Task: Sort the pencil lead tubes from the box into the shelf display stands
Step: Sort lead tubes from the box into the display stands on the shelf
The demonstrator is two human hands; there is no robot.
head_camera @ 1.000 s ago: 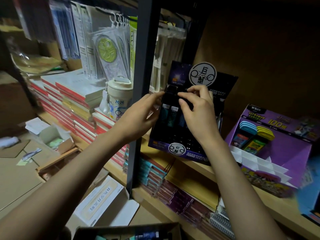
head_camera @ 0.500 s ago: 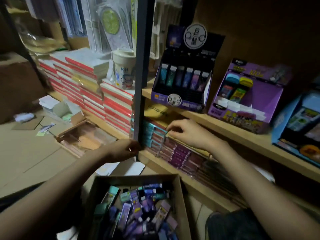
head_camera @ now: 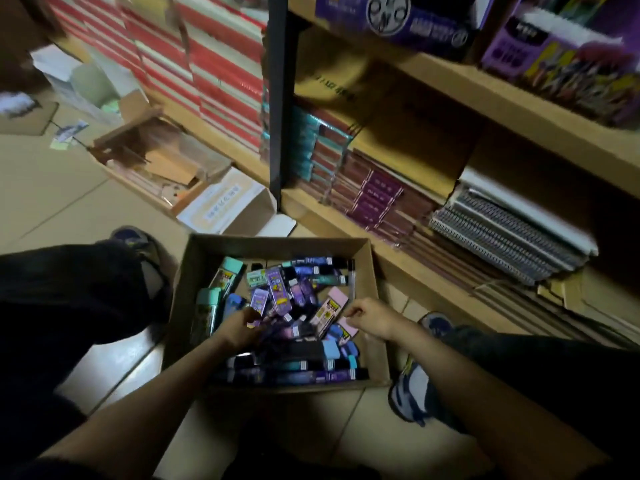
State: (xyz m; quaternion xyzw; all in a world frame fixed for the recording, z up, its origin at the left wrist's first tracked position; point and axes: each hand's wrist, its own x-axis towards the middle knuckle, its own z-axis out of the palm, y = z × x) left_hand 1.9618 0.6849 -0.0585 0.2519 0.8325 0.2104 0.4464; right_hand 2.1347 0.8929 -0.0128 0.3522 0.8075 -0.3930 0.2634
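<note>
Both forearms are cut off by the lower edge. The left hand [head_camera: 239, 329] is sunk among the tubes [head_camera: 277, 296] with its fingertips buried in the pile, so whether anything is gripped cannot be told. The right hand [head_camera: 370, 318] is held just over a pink tube [head_camera: 347, 328] at the pile's right side, fingers loosely curled; a pinch cannot be made out in the dim light. The tubes are heaped loose, crossing one another, in the open cardboard box [head_camera: 277, 242] set on the tiled floor [head_camera: 52, 195]; those by the near wall are lost in shadow. Dark trousers [head_camera: 69, 289] are seen at either side, and a shoe [head_camera: 412, 393], just beside the box, is partly covered by the right arm. Beyond the box, a white carton [head_camera: 228, 202] lies open by a dark post [head_camera: 277, 98]. Spiral notebooks [head_camera: 512, 237] are stacked low on the right. On the shelf [head_camera: 450, 81] above, two purple stands [head_camera: 398, 19] are cropped by the top edge and blurred, their compartments out of view.
</note>
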